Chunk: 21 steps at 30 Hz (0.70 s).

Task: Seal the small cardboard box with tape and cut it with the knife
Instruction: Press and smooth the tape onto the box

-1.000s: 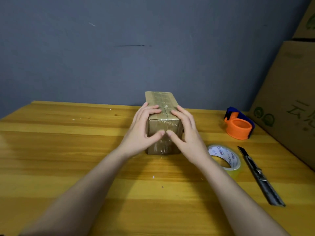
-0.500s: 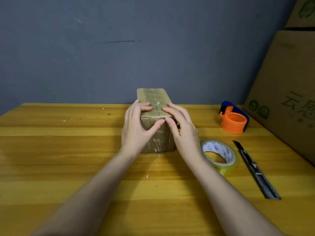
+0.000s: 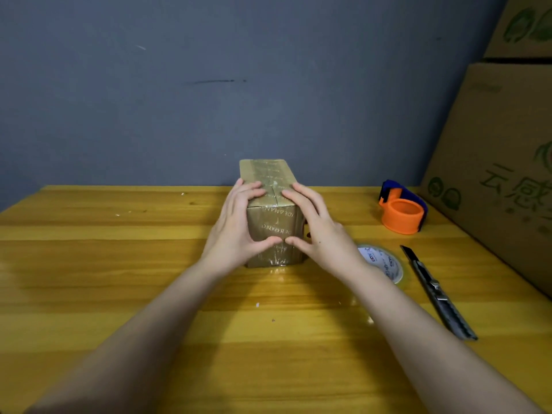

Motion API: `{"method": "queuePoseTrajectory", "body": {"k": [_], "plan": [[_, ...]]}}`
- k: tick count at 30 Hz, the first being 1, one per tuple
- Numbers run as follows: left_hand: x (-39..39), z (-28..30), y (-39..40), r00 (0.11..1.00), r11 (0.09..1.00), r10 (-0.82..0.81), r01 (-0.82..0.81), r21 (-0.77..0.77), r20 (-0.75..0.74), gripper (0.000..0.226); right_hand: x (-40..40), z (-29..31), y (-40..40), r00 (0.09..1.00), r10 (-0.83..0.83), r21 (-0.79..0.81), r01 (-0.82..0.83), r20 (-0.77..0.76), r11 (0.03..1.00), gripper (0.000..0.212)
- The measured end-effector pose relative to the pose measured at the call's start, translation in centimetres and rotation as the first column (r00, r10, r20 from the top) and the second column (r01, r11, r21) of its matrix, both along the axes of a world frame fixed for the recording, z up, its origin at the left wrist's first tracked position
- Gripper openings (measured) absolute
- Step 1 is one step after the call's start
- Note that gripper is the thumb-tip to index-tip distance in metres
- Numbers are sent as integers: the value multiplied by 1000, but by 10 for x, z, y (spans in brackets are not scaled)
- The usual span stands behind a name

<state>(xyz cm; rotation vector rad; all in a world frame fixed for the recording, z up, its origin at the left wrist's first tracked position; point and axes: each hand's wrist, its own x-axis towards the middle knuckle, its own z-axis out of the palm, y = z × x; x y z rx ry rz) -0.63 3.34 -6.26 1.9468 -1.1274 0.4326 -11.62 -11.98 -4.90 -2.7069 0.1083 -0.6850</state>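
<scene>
A small cardboard box (image 3: 273, 224), wrapped in clear tape, stands on the wooden table (image 3: 119, 279) with one end facing me. My left hand (image 3: 234, 230) and my right hand (image 3: 321, 234) grip that near end from either side. Their fingers bend over the top edge beside the flap seam, and both thumbs press the front face, tips almost touching. A roll of clear tape (image 3: 388, 262) lies flat just right of my right wrist. The utility knife (image 3: 436, 291) lies further right, its blade end pointing away from me.
An orange and blue tape dispenser (image 3: 401, 215) sits at the back right. Large printed cardboard cartons (image 3: 493, 174) are stacked along the table's right side. A grey wall stands right behind the table.
Both thumbs have slid down the box's front face from near the top edge to its lower half. My fingers stay on top; the box has not moved.
</scene>
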Motion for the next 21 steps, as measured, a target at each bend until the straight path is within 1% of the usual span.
{"method": "queuePoseTrajectory", "body": {"k": [2, 4, 7, 9, 12, 15, 18, 21], "plan": [[-3, 4, 3, 997, 999, -27, 29, 21, -73, 90, 0, 0, 2, 999, -19, 36, 20, -29, 999, 87], [-7, 7, 6, 984, 998, -43, 50, 33, -172, 87, 0, 2, 6, 997, -39, 137, 48, -70, 989, 86], [-11, 8, 6, 960, 997, -73, 73, -11, -270, 82, -2, 6, 14, 999, -18, 270, 29, -45, 962, 71], [-13, 9, 5, 940, 993, -115, 101, -59, -321, 81, -4, 7, 18, 999, -32, 302, 31, -4, 953, 61], [-17, 11, 4, 916, 988, -151, 127, -89, -373, 82, -8, 7, 22, 997, -71, 295, 64, 11, 953, 56], [-17, 12, 8, 903, 986, -164, 138, -94, -396, 82, -11, 7, 26, 996, -83, 263, 77, 13, 962, 56], [-17, 11, 13, 905, 987, -162, 141, -84, -394, 82, -15, 5, 31, 995, -91, 229, 82, 31, 970, 57], [-17, 6, 18, 909, 985, -166, 134, -110, -383, 80, -15, 4, 35, 995, -93, 183, 87, 25, 979, 61]]}}
